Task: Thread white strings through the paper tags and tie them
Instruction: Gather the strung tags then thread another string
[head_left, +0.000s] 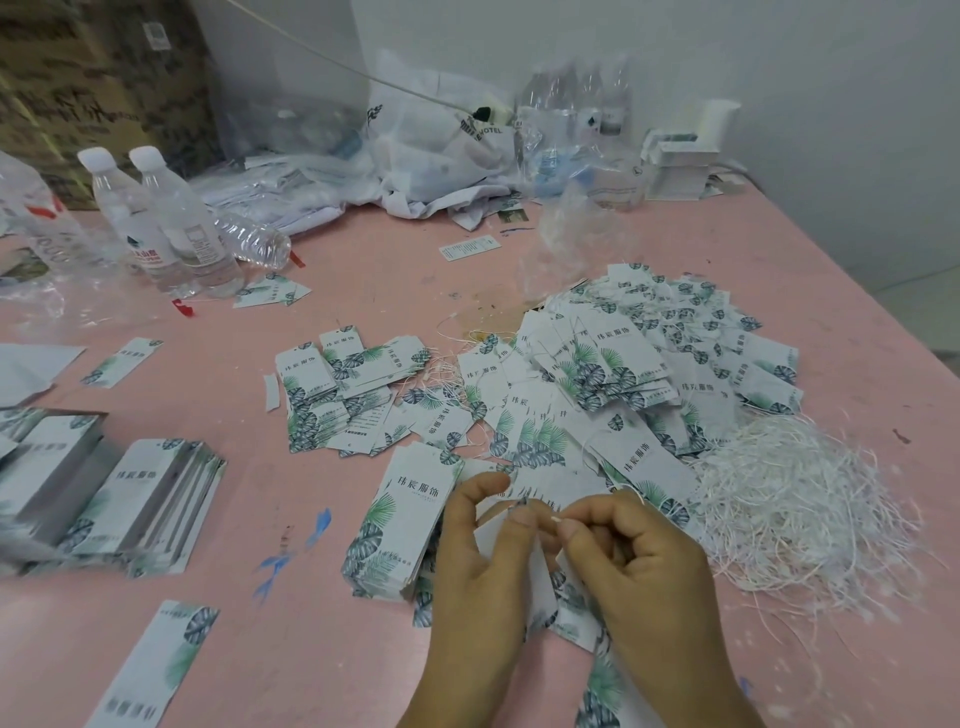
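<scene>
Left hand (480, 551) grip pinching a half-hidden tag (511, 558), right hand (631, 564) grip pinching string end (555, 518), knot unclear

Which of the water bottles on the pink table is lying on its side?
The clear bottle just right of the two white-capped bottles. It lies flat on the table; those two stand upright.

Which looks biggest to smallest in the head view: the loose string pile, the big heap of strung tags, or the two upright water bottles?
1. Heap of strung tags, the widest spread.
2. Loose string pile, somewhat smaller, though it lies nearer the camera.
3. Two upright water bottles, smallest, but farther away, so real size is unsure.
</scene>
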